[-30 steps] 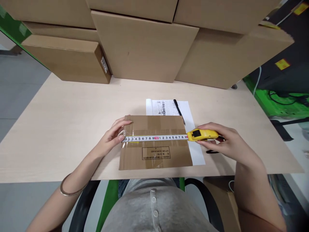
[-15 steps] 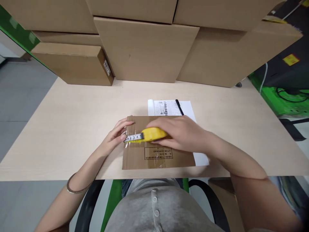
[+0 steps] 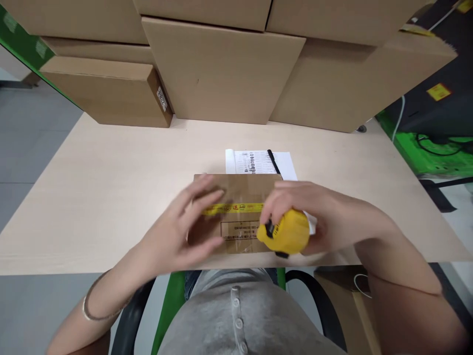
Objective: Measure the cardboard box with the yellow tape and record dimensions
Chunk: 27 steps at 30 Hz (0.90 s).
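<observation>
Yellow tape measure (image 3: 285,233) is held in the right hand (image 3: 318,203) over the brown box (image 3: 240,217) on the bench (image 3: 111,197), and could fall and dent it if that hand slips, while the left hand (image 3: 179,231) is wide.

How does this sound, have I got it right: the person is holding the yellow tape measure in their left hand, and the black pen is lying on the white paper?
Not quite: the head view shows the yellow tape measure in the right hand, not the left. The black pen is indeed lying on the white paper.
</observation>
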Each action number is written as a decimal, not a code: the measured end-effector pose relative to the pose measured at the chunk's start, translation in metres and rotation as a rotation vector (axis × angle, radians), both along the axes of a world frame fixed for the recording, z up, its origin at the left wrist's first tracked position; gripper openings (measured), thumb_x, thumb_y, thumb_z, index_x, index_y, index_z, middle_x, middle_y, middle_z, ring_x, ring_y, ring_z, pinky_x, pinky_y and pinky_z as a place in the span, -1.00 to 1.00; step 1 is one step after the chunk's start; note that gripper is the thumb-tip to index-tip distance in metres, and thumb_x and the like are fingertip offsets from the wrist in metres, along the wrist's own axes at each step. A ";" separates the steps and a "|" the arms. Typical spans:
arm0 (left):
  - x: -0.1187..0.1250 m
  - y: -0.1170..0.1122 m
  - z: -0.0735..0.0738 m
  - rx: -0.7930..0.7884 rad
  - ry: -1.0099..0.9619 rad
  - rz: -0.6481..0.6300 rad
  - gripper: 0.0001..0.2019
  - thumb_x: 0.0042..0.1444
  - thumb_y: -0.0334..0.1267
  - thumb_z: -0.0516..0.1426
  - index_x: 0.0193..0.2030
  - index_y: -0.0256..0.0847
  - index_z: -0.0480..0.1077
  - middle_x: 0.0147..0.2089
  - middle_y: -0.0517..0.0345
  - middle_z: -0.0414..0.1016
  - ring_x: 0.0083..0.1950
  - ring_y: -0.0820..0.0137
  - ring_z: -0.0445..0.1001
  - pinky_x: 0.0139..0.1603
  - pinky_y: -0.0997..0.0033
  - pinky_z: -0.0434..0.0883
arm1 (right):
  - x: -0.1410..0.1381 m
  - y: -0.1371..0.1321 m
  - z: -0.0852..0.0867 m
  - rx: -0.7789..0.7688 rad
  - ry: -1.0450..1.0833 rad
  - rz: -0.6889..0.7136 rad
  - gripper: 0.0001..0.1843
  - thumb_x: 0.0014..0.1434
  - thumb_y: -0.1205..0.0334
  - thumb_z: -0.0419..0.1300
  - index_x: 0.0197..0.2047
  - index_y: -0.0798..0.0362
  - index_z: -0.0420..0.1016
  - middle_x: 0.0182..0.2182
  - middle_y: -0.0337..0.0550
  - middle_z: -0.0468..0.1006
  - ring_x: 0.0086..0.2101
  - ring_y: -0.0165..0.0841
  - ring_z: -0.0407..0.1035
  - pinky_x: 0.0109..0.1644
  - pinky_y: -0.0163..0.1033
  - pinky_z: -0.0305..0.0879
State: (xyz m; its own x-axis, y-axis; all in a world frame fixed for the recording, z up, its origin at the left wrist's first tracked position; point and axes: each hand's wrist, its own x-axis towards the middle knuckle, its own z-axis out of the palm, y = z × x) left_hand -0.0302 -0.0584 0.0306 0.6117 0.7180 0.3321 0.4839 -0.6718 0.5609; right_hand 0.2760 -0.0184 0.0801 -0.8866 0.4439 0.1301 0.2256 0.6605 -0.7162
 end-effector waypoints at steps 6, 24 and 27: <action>0.046 -0.022 -0.004 0.226 0.255 -0.184 -0.42 0.35 0.04 0.09 0.23 -0.50 0.27 0.30 -0.47 0.40 0.38 -0.07 0.37 0.30 -0.06 0.47 | 0.008 -0.026 -0.007 -0.072 -0.162 0.088 -0.79 0.16 0.35 0.28 -0.13 -0.05 0.45 -0.11 -0.22 0.57 -0.21 -0.37 0.34 -0.17 -0.25 0.23; 0.046 -0.023 -0.016 0.354 0.522 -0.272 -0.12 0.19 -0.46 0.18 0.53 0.21 -0.08 0.43 -0.35 0.23 0.39 -0.23 0.33 0.13 -0.14 0.53 | 0.005 0.131 -0.004 -0.058 -0.159 -0.065 -0.52 -0.03 0.46 0.21 0.00 -0.01 0.43 -0.07 -0.22 0.54 -0.14 -0.34 0.41 -0.14 -0.25 0.35; 0.046 -0.023 -0.016 0.353 0.514 -0.272 -0.08 0.14 -0.47 0.22 0.53 0.20 -0.07 0.40 -0.40 0.27 0.38 -0.24 0.34 0.10 -0.12 0.55 | 0.006 0.149 -0.014 -0.096 -0.172 -0.035 -0.53 -0.04 0.47 0.20 -0.02 0.01 0.45 -0.10 -0.22 0.55 -0.15 -0.35 0.41 -0.15 -0.26 0.35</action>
State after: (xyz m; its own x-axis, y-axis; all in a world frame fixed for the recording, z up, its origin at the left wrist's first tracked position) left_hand 0.0155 -0.0817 0.0146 0.8981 0.4179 0.1367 0.4180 -0.9080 0.0294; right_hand 0.2816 0.1303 0.0666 -0.8758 0.4782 -0.0665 0.3719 0.5803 -0.7245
